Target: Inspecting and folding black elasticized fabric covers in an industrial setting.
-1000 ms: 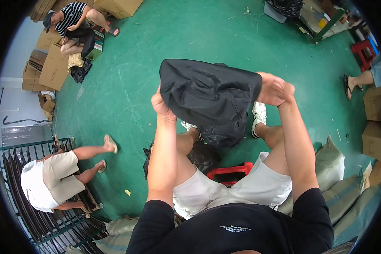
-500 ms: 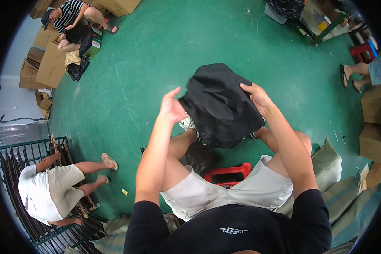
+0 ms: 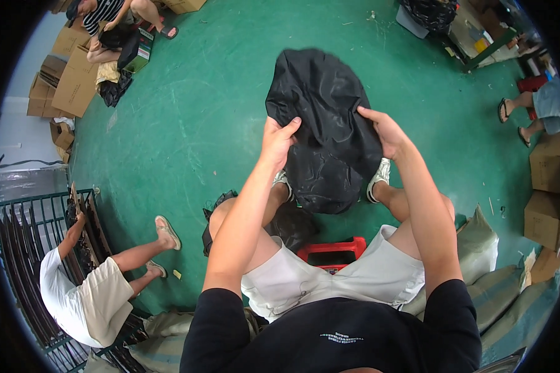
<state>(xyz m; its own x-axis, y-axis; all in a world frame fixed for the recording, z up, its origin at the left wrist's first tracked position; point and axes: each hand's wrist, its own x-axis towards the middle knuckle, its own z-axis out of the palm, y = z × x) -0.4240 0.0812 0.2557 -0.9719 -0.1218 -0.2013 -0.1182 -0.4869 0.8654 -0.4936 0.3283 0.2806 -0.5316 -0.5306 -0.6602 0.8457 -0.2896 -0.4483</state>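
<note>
A black fabric piece, baglike and wrinkled [image 3: 326, 130], hangs stretched between my two hands in front of my knees. On its left edge my left hand [image 3: 279, 140] grips it, thumb on top of the cloth. My right hand [image 3: 382, 132] pinches the right edge, thumb on the near face and the other fingers behind. The cloth's lower end droops between my shoes, and its far end rises in a rounded shape. Below it, between my legs, sit a dark plastic bag [image 3: 294, 227] and a red plastic stool [image 3: 333, 248].
At far left a person sits beside cardboard boxes [image 3: 74, 81]. Another person in white bends at a green metal rack [image 3: 37, 205] on the left. Stuffed woven sacks [image 3: 504, 292] lie at my right, near more boxes [image 3: 544, 214]. A third person's legs [image 3: 529, 112] stand at right.
My left hand, open and off the cloth before, now grips its left edge. The black fabric is more stretched out lengthwise and reaches farther away. The person at the rack has shifted.
</note>
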